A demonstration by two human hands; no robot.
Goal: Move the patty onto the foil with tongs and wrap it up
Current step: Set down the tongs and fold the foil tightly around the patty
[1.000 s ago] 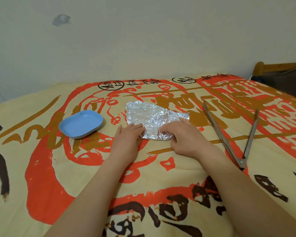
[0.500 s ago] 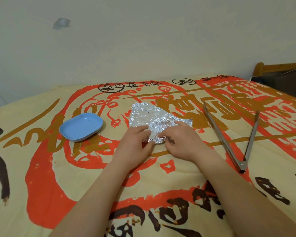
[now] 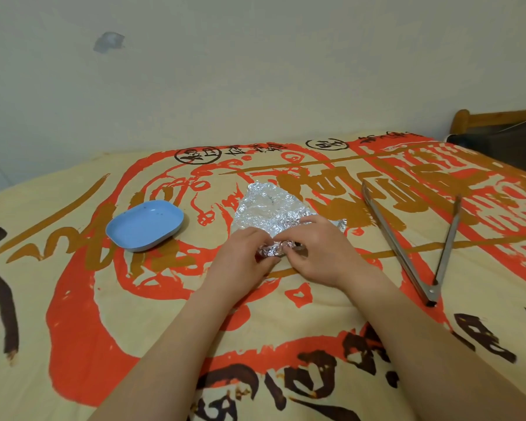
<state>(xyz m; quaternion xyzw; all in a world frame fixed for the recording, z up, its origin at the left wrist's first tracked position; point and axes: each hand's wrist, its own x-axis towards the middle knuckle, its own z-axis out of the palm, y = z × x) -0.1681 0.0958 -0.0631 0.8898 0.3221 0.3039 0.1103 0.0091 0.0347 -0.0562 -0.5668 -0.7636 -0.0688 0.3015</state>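
My left hand and right hand pinch the near edge of the foil, so I can fold it over. I can't see the patty; I think it is inside the foil. The tongs lie open on my right. The dish sits empty.

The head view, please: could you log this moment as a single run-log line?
stage: wrapping | left hand + right hand: pinching near edge of foil | patty: hidden | tongs: open, set down right | blue dish: empty, left
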